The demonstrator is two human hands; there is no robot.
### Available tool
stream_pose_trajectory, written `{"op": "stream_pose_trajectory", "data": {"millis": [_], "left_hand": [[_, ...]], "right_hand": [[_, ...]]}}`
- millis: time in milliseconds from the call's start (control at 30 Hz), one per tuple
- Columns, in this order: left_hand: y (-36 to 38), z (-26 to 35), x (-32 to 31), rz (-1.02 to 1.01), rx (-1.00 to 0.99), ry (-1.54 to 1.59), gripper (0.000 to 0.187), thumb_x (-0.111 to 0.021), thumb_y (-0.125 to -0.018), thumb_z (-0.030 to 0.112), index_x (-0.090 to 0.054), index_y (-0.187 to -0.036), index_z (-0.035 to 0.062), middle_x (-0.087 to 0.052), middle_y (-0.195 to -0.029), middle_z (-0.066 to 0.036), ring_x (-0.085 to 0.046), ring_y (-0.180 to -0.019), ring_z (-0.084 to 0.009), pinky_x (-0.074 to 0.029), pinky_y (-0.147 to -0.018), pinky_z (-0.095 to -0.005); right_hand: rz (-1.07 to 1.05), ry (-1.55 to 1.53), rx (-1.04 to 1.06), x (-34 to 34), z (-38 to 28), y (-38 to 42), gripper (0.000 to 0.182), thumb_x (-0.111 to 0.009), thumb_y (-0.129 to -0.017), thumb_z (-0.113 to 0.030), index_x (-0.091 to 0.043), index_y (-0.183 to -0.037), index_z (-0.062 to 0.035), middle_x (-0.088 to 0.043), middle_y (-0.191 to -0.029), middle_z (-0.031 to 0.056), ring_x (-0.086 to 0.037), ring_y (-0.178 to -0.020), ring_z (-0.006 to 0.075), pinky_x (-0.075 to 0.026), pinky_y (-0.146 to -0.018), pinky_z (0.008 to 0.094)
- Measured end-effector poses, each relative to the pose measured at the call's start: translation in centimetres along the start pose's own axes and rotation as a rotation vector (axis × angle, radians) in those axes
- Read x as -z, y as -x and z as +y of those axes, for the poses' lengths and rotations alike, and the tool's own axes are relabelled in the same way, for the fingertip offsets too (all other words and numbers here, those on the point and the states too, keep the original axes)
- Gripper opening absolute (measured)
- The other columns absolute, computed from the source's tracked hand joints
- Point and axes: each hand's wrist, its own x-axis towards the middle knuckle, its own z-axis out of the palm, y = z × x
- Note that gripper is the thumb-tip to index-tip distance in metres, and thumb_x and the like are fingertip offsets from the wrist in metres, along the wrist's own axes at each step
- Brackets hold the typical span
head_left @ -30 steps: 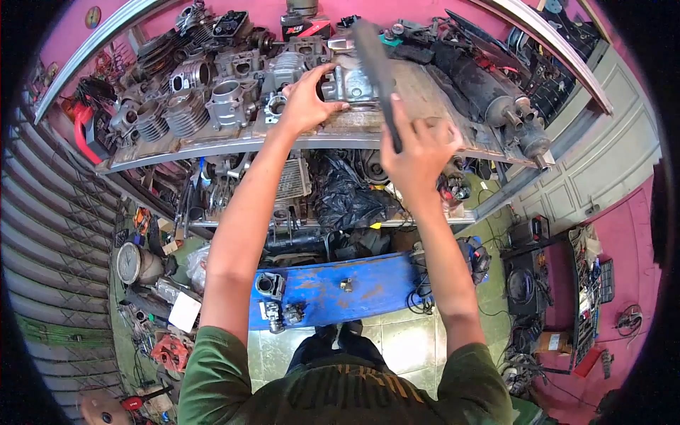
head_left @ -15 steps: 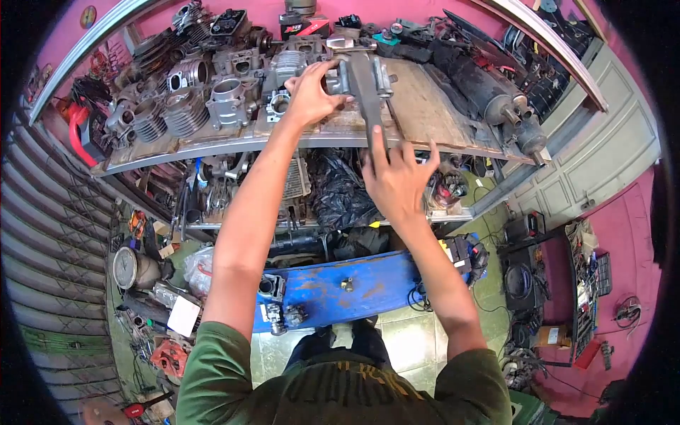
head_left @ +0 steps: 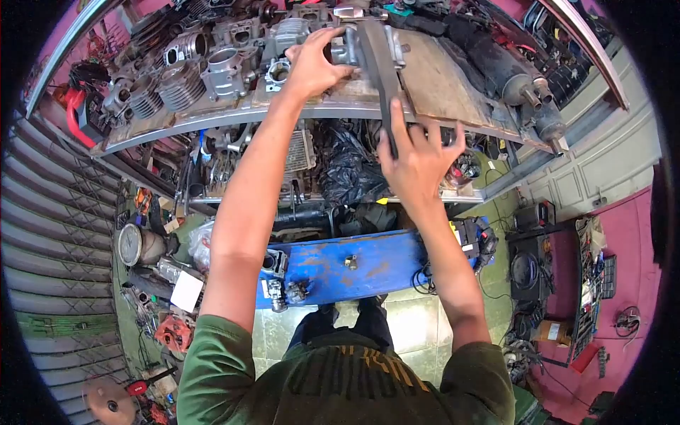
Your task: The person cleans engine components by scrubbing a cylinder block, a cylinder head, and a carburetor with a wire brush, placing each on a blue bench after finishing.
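My left hand [head_left: 313,69] grips the left side of a grey metal engine part [head_left: 394,48] on the workbench top, its thumb and fingers spread round the edge. A long flat file [head_left: 377,62], blurred by motion, lies across the top of that part and hides its middle. My right hand [head_left: 418,159] is closed on the near end of the file, with the index finger stretched along it. Just left of the engine part stand a small round metal fitting [head_left: 278,71] and a finned cylinder [head_left: 289,31].
Several engine cylinders [head_left: 225,71] crowd the bench's left side; mufflers [head_left: 520,88] lie at the right. Beneath is a shelf with a black plastic bag [head_left: 347,166]. A blue bench [head_left: 382,265] nearer me bears a carburetor [head_left: 278,294] and a small brass-coloured piece [head_left: 350,262].
The view has shifted, so the bench sits higher in it. My right hand and the file are slightly farther right relative to the engine part. My left hand keeps its grip.
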Motion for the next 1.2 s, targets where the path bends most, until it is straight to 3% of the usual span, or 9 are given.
{"op": "stream_pose_trajectory", "data": {"millis": [133,300,367,500,633,767,900,1067,1200], "left_hand": [[-0.1,0.7,0.4,-0.029,0.049,0.0,0.084,-0.092,-0.066,0.035,-0.061,-0.14,0.0129,-0.056,-0.148,-0.014,-0.049,-0.141,-0.0287,-0.027,-0.116,-0.0496],[-0.2,-0.7,0.3,-0.04,0.038,-0.029,0.082,-0.09,-0.067,0.034,-0.06,-0.14,0.0097,-0.056,-0.149,-0.013,-0.048,-0.141,-0.029,-0.029,-0.114,-0.0475],[-0.1,-0.6,0.3,-0.042,0.045,-0.002,0.082,-0.089,-0.067,0.034,-0.06,-0.14,0.0088,-0.056,-0.149,-0.013,-0.048,-0.142,-0.0292,-0.029,-0.114,-0.0476],[0.2,0.5,0.5,-0.039,0.028,-0.025,0.085,-0.092,-0.066,0.039,-0.06,-0.141,0.0133,-0.057,-0.147,-0.012,-0.052,-0.139,-0.0287,-0.029,-0.115,-0.0492],[-0.2,1.0,1.1,-0.039,0.021,-0.141,0.093,-0.094,-0.063,0.049,-0.059,-0.142,0.0167,-0.058,-0.147,-0.01,-0.054,-0.137,-0.0288,-0.033,-0.116,-0.0506],[-0.2,0.8,0.8,-0.048,0.031,-0.124,0.091,-0.094,-0.063,0.049,-0.06,-0.142,0.0179,-0.058,-0.147,-0.01,-0.054,-0.137,-0.0289,-0.033,-0.115,-0.0508],[-0.1,0.5,0.4,-0.001,0.012,-0.009,0.089,-0.095,-0.059,0.046,-0.063,-0.138,0.0206,-0.059,-0.145,-0.011,-0.052,-0.138,-0.0279,-0.028,-0.111,-0.0502],[0.0,0.9,1.0,-0.038,-0.011,-0.017,0.089,-0.095,-0.059,0.043,-0.061,-0.139,0.0215,-0.06,-0.143,-0.009,-0.053,-0.136,-0.0273,-0.029,-0.109,-0.0488],[-0.2,0.7,0.6,-0.024,0.018,-0.035,0.089,-0.095,-0.06,0.044,-0.061,-0.139,0.0221,-0.061,-0.142,-0.009,-0.053,-0.136,-0.0271,-0.029,-0.109,-0.0474]], "right_hand": [[0.072,0.052,0.042,-1.6,0.4,-4.2,0.063,-0.075,-0.082,-0.028,-0.06,-0.143,-0.0186,-0.069,-0.083,0.0042,-0.064,-0.108,0.0228,-0.025,-0.106,0.0676],[-0.033,0.008,0.104,-0.6,-0.4,0.0,0.065,-0.076,-0.081,-0.027,-0.059,-0.144,-0.0179,-0.066,-0.081,0.0041,-0.064,-0.104,0.0225,-0.026,-0.106,0.0666],[-0.044,-0.111,0.053,0.0,-0.6,1.1,0.062,-0.076,-0.08,-0.025,-0.062,-0.14,-0.0162,-0.065,-0.078,0.0069,-0.063,-0.11,0.026,-0.027,-0.102,0.0726],[0.107,-0.018,0.024,-1.5,-0.2,-2.7,0.06,-0.075,-0.082,-0.026,-0.062,-0.139,-0.0163,-0.066,-0.078,0.0075,-0.063,-0.112,0.0271,-0.026,-0.103,0.0738],[0.016,0.011,0.047,-2.1,0.4,-0.5,0.06,-0.075,-0.082,-0.025,-0.062,-0.139,-0.015,-0.064,-0.076,0.0086,-0.061,-0.124,0.0274,-0.021,-0.105,0.0778],[-0.043,-0.007,0.006,-0.5,1.2,1.8,0.062,-0.075,-0.083,-0.026,-0.06,-0.142,-0.0151,-0.064,-0.079,0.0041,-0.061,-0.126,0.0238,-0.019,-0.108,0.0735],[0.064,0.062,0.014,-1.9,1.0,-3.4,0.063,-0.076,-0.082,-0.026,-0.06,-0.143,-0.0158,-0.066,-0.081,0.0052,-0.064,-0.12,0.0271,-0.022,-0.106,0.073],[-0.08,0.034,0.018,-1.0,0.5,0.5,0.06,-0.076,-0.083,-0.027,-0.062,-0.14,-0.0154,-0.069,-0.081,0.0056,-0.063,-0.115,0.023,-0.023,-0.107,0.07],[0.043,-0.001,0.005,0.2,1.5,-1.6,0.055,-0.076,-0.084,-0.028,-0.066,-0.136,-0.0158,-0.07,-0.084,0.0048,-0.064,-0.112,0.0228,-0.023,-0.108,0.0687]]}}
